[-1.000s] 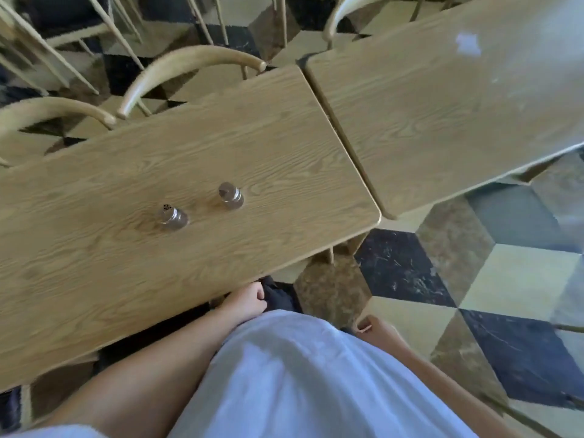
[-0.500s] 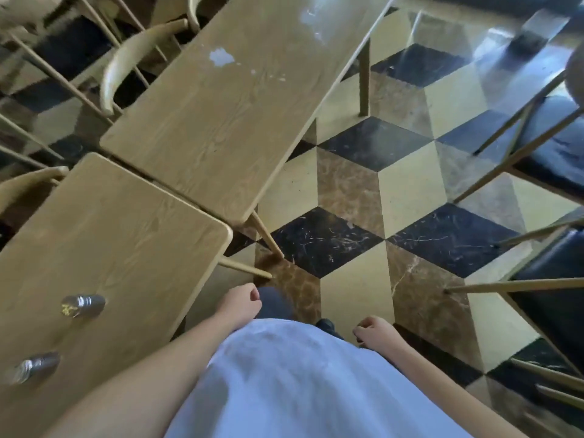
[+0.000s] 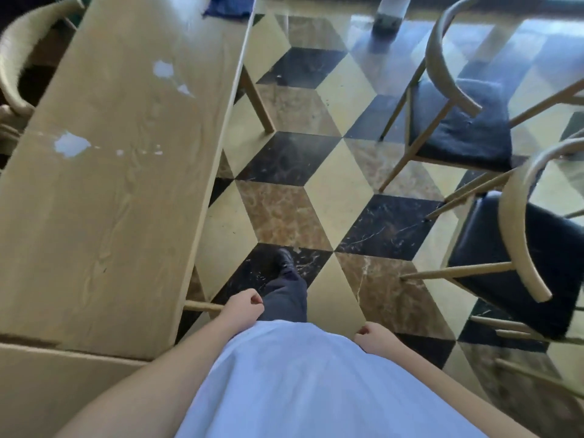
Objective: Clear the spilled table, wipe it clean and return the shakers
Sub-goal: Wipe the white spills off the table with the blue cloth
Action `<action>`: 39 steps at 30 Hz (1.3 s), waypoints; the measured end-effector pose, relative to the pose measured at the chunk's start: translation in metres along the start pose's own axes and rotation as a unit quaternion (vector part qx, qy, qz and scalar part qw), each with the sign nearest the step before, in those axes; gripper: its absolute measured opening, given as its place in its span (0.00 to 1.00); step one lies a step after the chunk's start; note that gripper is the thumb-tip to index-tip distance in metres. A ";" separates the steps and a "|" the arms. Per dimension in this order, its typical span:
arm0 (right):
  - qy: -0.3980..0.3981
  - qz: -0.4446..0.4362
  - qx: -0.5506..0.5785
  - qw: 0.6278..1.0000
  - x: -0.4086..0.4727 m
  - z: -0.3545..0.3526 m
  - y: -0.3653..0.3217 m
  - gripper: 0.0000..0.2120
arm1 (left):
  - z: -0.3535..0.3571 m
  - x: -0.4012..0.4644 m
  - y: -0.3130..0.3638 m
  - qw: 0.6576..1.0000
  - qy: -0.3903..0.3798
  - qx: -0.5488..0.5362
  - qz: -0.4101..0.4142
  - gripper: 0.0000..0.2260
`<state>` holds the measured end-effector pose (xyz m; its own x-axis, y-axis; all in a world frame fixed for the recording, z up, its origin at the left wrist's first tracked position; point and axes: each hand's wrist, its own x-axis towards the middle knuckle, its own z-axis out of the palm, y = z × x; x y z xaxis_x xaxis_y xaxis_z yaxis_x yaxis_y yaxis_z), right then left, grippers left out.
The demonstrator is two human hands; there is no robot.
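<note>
A floor point(image 3: 344, 172) of cream, brown and black marble-look tiles, laid in a cube pattern, fills the middle and right of the frame. A long pale wooden table point(image 3: 104, 216) runs from the lower left up to the top centre, its near end butting against a second table point(image 3: 47, 390) in the bottom-left corner. On the right stand two wooden chairs with dark seat cushions, one in the upper right point(image 3: 458, 121) and one at the right edge point(image 3: 521, 257); a curved chair back point(image 3: 19, 67) shows in the upper left.

The person's pale shirt point(image 3: 300, 384) fills the bottom centre, with a dark trouser leg and shoe point(image 3: 284, 279) stepping onto a black tile above it.

A dark blue cloth point(image 3: 229, 6) lies on the table's far end at the top. White spill patches mark the tabletop: one left of centre point(image 3: 71, 145), another higher point(image 3: 162, 68), with small flecks between.

The left hand point(image 3: 243, 306) hangs just beside the table's edge, fingers loosely curled, holding nothing. The right hand point(image 3: 374, 338) hangs likewise, curled and empty. No shakers are in view.
</note>
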<state>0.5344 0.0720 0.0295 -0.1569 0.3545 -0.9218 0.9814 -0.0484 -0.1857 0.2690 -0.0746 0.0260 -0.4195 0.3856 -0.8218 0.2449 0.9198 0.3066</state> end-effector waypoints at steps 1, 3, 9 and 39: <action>0.010 0.011 0.005 1.000 0.007 -0.016 -0.016 0.04 | -0.018 0.019 0.011 1.000 0.000 -0.013 0.003 0.05; 0.021 0.033 0.014 0.999 0.013 -0.046 -0.049 0.05 | -0.054 0.050 0.029 0.999 0.003 -0.044 0.006 0.05; 0.073 0.001 0.050 0.996 0.070 -0.151 -0.172 0.10 | -0.164 0.119 0.097 0.982 0.006 -0.189 -0.022 0.05; -0.119 -0.128 -0.352 0.920 0.282 -0.392 -0.636 0.08 | -0.316 0.262 0.221 0.847 0.135 -0.383 -0.344 0.05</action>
<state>-0.0908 0.5686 0.0213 -0.3310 0.0524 -0.9422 0.7244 0.6540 -0.2181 -0.0632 0.2525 0.0305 -0.4424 -0.3533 -0.8243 -0.7336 0.6712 0.1061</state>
